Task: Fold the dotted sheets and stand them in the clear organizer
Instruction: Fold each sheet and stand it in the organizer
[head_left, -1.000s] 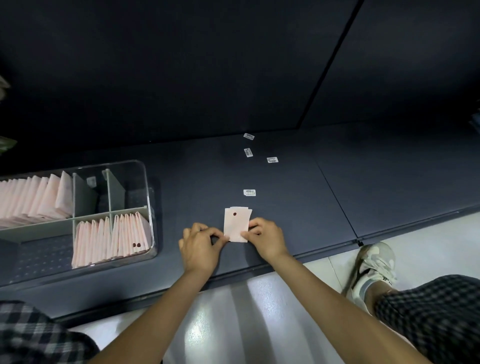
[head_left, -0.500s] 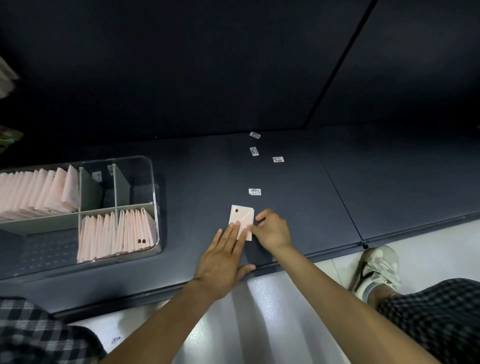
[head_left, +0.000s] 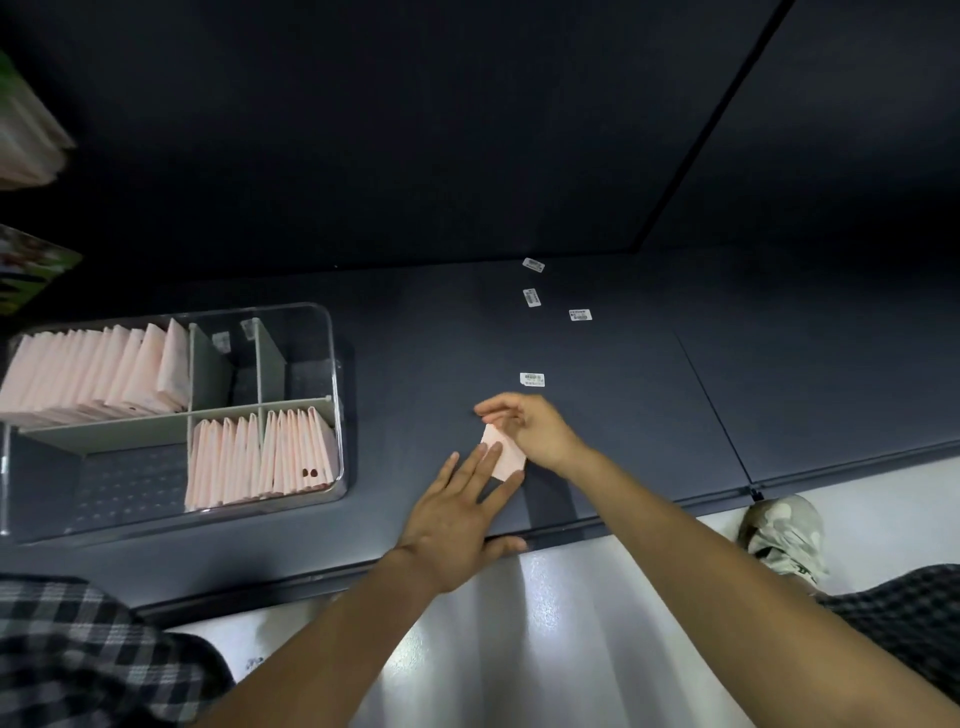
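Observation:
A small folded pink sheet (head_left: 508, 457) lies on the dark shelf near its front edge. My left hand (head_left: 462, 509) rests flat, its straight fingertips pressing the sheet's lower left part. My right hand (head_left: 530, 428) lies over the sheet's upper right side with fingers loosely extended to the left; I see no grip on the paper. The clear organizer (head_left: 332, 364) stands at the left. Folded pink sheets (head_left: 260, 454) stand upright in its front compartments, one showing two dark dots. More folded sheets (head_left: 104, 374) fill its back left compartment.
Small white barcode labels lie on the shelf behind my hands, the nearest label (head_left: 532, 379) just beyond my right hand. The shelf's front edge (head_left: 649, 506) runs below the sheet. A shoe (head_left: 784, 535) and white floor lie at the lower right.
The sheet has been folded smaller and its dot is no longer visible. My left hand went from pinching to pressing flat. My right hand let go of the edge and spread over the sheet's top.

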